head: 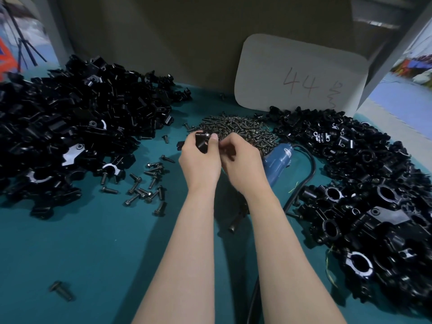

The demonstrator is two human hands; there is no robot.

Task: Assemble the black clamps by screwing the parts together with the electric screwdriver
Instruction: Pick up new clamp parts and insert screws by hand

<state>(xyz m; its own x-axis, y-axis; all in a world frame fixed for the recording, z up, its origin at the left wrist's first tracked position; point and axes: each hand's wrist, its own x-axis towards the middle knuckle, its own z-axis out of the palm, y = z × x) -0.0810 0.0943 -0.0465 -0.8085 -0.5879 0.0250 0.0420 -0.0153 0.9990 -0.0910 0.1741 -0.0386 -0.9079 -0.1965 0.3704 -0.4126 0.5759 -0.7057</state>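
My left hand [199, 160] grips a small black clamp part [202, 140] between thumb and fingers, above the teal table. My right hand [242, 161] is curled close beside it, fingertips meeting at the part; what they pinch is hidden. Just beyond the hands lies a heap of small dark screws [236, 129]. The blue electric screwdriver [279, 160] lies on the table to the right of my right hand, partly hidden behind it, with its black cable [308, 174] looping back toward me.
A large pile of loose black clamp parts [77, 127] fills the left side. Another pile of black clamps [364, 188] covers the right. Longer bolts [147, 183] are scattered left of my arms, one bolt [61, 290] at near left. A grey card marked 44 [301, 73] leans at the back.
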